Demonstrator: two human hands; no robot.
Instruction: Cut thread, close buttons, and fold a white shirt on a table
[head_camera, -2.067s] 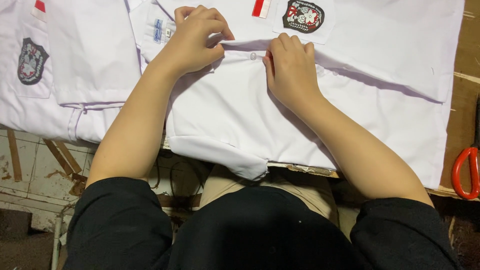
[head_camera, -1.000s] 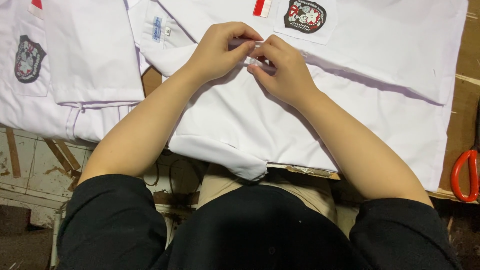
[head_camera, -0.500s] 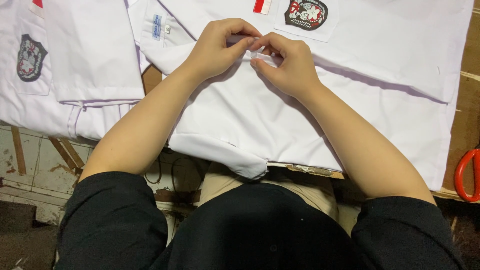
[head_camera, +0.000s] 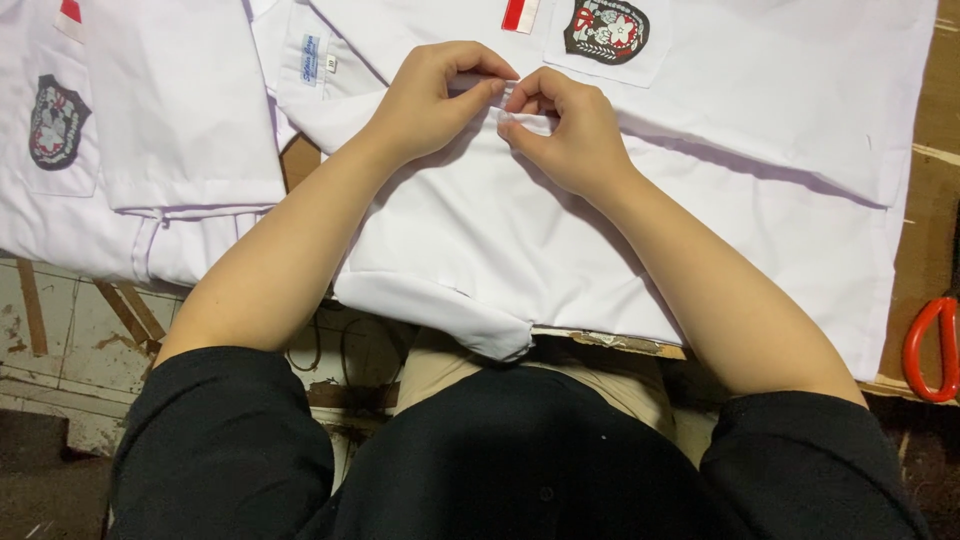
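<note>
Smooth matt white cloth shirt (head_camera: 520, 250), embroidered badge (head_camera: 606, 30), glossy red plastic scissor handles (head_camera: 930, 350).

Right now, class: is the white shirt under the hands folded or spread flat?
Folded: the white shirt lies doubled, its sleeve tucked across.

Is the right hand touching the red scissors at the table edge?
Apart. The head view shows the right hand pinching the white shirt, far from the red scissors.

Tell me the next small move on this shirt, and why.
Probably press the pinched fold flat. Both the left hand and right hand pinch a small ridge of the white shirt between their fingertips, and that ridge stands raised while the cloth below lies smooth.
</note>
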